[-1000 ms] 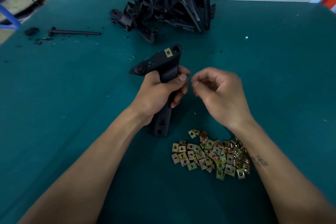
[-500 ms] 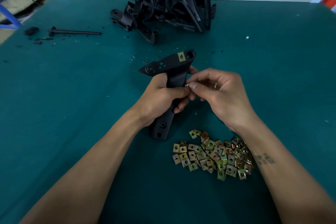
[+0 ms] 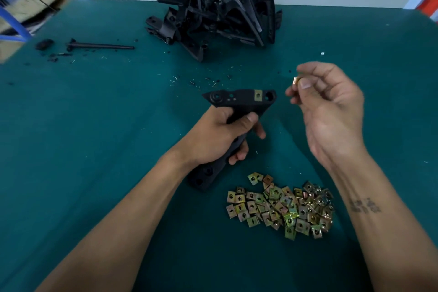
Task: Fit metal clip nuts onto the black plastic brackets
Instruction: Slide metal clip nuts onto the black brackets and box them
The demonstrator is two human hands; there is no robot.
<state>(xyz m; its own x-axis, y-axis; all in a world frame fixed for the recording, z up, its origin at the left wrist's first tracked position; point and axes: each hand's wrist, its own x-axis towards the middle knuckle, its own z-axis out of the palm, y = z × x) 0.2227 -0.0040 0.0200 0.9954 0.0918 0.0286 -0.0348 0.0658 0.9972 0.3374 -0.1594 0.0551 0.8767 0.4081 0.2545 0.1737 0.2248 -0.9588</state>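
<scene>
My left hand [image 3: 220, 135] grips a black plastic bracket [image 3: 241, 102] round its middle, holding it above the green table. One brass-coloured clip nut [image 3: 257, 96] sits on the bracket's wide upper end, beside a round hole. My right hand [image 3: 329, 106] is raised to the right of the bracket, palm toward me, and pinches a single clip nut [image 3: 296, 80] between thumb and fingertips. That nut is apart from the bracket. A loose heap of clip nuts [image 3: 282, 206] lies on the table below both hands.
A pile of black brackets [image 3: 213, 16] stands at the back centre of the green table [image 3: 94, 125]. A black rod [image 3: 99, 46] and black scraps lie at the back left. Small shavings are scattered in front of the pile. Cardboard boxes [image 3: 26, 2] sit beyond the left edge.
My right hand has pulled away from the bracket, up and to the right, turning palm up with a clip nut pinched in it. The left hand has tilted the bracket's top flatter.
</scene>
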